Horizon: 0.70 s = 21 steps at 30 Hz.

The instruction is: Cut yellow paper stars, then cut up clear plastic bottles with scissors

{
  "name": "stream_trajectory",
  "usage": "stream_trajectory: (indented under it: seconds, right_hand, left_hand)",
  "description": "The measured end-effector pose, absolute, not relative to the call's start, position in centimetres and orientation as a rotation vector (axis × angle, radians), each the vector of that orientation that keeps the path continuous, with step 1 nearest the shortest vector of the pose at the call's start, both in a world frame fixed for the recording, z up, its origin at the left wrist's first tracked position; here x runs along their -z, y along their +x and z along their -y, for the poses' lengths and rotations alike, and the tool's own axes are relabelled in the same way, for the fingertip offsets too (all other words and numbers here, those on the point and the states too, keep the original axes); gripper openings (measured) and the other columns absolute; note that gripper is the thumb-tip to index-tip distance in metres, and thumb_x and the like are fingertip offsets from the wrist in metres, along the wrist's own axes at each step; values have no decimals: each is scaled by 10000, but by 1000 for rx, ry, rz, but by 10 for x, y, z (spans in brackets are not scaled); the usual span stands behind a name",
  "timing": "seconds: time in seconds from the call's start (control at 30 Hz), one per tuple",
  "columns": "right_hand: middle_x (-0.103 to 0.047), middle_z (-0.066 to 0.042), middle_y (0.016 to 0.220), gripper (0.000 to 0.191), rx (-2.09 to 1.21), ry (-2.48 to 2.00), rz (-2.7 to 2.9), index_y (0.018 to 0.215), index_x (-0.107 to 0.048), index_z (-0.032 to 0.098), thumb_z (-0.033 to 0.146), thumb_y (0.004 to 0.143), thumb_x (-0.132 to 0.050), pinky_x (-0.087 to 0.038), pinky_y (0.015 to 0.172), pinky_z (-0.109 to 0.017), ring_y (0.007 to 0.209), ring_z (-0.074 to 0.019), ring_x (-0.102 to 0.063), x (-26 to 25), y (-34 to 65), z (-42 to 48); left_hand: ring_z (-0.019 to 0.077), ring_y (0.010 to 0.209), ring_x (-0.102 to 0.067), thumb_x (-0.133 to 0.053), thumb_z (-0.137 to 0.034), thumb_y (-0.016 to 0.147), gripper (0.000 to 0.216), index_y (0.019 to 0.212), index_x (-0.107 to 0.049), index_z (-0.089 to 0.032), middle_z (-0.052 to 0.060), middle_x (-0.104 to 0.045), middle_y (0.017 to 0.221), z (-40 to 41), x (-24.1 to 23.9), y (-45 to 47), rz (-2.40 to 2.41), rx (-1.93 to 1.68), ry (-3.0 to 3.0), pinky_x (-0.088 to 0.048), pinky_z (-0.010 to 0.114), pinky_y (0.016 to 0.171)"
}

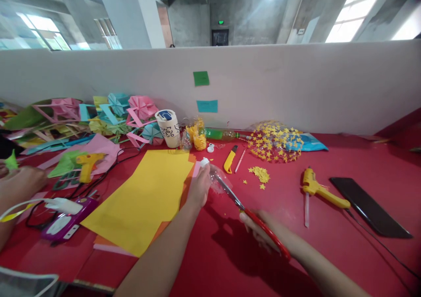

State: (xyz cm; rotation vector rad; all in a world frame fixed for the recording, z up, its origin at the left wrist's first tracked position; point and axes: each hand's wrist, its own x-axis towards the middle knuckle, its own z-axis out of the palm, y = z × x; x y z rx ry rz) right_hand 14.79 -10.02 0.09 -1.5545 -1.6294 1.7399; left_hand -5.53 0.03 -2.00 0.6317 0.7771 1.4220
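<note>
My left hand [199, 186] is closed around a clear plastic bottle piece [219, 184] that has a white cap [204, 161] on top. In my right hand [263, 229] are red-handled scissors [268, 233], seen edge-on. Their metal blades reach up and left to the clear plastic; whether they bite into it is hard to make out. The fingers of my right hand are wrapped about the handles and partly hidden. Just beyond my hands lie a yellow utility knife [230, 159], a thin pink-striped stick [240, 161] and small yellow paper stars [260, 174].
Yellow paper sheets [144, 196] lie left of my left arm. A yellow glue gun [320, 188] and a black tablet-like slab [370, 207] are at right. A star-covered clear dome [275, 141] stands by the partition. At far left, another person's hand [24, 183] is near a purple power strip [70, 218].
</note>
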Motion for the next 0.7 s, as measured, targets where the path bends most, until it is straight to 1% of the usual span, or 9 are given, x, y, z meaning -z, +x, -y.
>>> stream_trajectory:
  seconds: [0.13, 0.23, 0.37, 0.47, 0.57, 0.7]
  right_hand:
    - [-341, 101, 450, 627, -1780, -1584, 1562, 702, -434, 215, 833, 807, -427, -301, 350, -166, 361, -61, -333, -1, 148, 101]
    - [-315, 105, 425, 628, -1795, -1610, 1541, 675, -418, 223, 841, 785, -450, -291, 333, -171, 338, -65, -321, -5, 146, 100]
    - [-325, 97, 430, 605, -1740, -1680, 1543, 654, -393, 228, 810, 800, -472, -253, 308, -169, 324, -60, -308, -5, 145, 100]
    - [-335, 93, 436, 580, -1722, -1727, 1532, 657, -393, 228, 778, 815, -493, -255, 303, -169, 323, -61, -309, -1, 144, 99]
    - [-339, 93, 441, 557, -1703, -1723, 1541, 655, -396, 227, 741, 816, -536, -261, 304, -164, 324, -58, -313, 1, 144, 99]
    - [-325, 101, 415, 565, -1762, -1672, 1520, 667, -420, 227, 766, 814, -501, -260, 296, -169, 301, -59, -295, -1, 144, 98]
  left_hand:
    - [206, 1048, -606, -744, -472, 738, 314, 853, -671, -189, 42, -689, 933, 3, 22, -51, -821, -1411, 646, -402, 337, 988]
    - [220, 1119, -583, -743, -483, 732, 319, 857, -675, -197, 54, -695, 959, 3, 22, -51, -851, -1421, 667, -371, 353, 1037]
    - [234, 1124, -586, -715, -499, 755, 322, 851, -670, -195, 63, -697, 957, 3, 21, -51, -872, -1415, 690, -371, 375, 1046]
    - [235, 1155, -573, -713, -470, 765, 288, 857, -671, -200, 56, -698, 921, 3, 20, -51, -879, -1423, 672, -364, 373, 1055]
    - [230, 1183, -562, -713, -460, 767, 277, 858, -671, -201, 57, -703, 928, 3, 19, -51, -863, -1421, 663, -353, 370, 1070]
    - [237, 1145, -584, -700, -499, 768, 315, 842, -664, -195, 61, -704, 954, 3, 18, -52, -830, -1410, 690, -372, 391, 1058]
